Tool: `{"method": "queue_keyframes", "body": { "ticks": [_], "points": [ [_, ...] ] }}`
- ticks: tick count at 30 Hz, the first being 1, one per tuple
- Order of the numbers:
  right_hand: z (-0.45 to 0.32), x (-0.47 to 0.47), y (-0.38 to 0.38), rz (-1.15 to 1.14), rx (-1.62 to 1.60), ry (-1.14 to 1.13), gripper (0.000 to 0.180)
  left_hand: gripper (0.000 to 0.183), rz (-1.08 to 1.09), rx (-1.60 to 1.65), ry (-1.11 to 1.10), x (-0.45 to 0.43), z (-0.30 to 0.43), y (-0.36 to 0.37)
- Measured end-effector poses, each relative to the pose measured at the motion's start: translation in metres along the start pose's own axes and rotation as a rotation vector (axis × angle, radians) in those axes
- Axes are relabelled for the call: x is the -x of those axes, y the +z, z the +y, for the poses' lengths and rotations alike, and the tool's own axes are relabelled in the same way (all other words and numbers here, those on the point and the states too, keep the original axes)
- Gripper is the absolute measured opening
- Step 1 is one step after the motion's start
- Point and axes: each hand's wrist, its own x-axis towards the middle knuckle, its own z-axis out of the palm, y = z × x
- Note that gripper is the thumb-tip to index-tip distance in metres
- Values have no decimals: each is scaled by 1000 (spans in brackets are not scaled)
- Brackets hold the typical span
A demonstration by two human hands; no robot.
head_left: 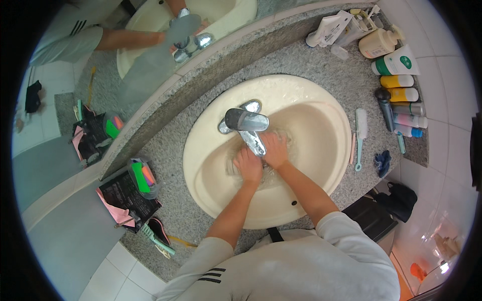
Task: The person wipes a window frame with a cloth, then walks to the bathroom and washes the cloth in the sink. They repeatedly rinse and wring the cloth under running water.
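A cream oval washbasin (320, 150) is set in a grey speckled stone counter, with moving water at its bottom. My left hand (248, 164) is low in the basin, beside the spout of a chrome faucet (246, 120). Just right of the spout, my right hand (275, 149) lies in the basin with its fingers under the faucet. Both backs face up. The fingertips and palms are partly hidden by water and the faucet, so whether either hand holds anything does not show.
Bottles, tubes (395, 62) and a dark shaver (385, 109) line the right wall. A light-blue handled brush (360, 139) and a dark blue hair tie (382, 163) lie nearby. On the left are a black packet (126, 192), a plastic container with colourful sponges (145, 178) and a comb (156, 239). A mirror rises behind.
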Motion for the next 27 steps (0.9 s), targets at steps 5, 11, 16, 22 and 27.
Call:
{"method": "queue_keyframes", "body": {
  "ticks": [5, 11, 16, 22, 27],
  "points": [
    [16, -24, 11, -291, 87, 48, 36, 33, -603, 0, -258, -57, 24, -49],
    [-5, -18, -72, -279, -300, -2, 33, 38, -254, 339, 25, -17, -3, -70],
    [0, 8, -29, -84, -113, -69, 36, 34, -58, 134, 155, 8, -1, -29],
    [7, -12, 16, -259, 80, 137, 38, 34, -431, -46, -100, -43, 19, -33],
    [5, -33, -30, -385, -249, 189, 35, 35, -310, 329, -90, -46, 2, -48]
  ]
}}
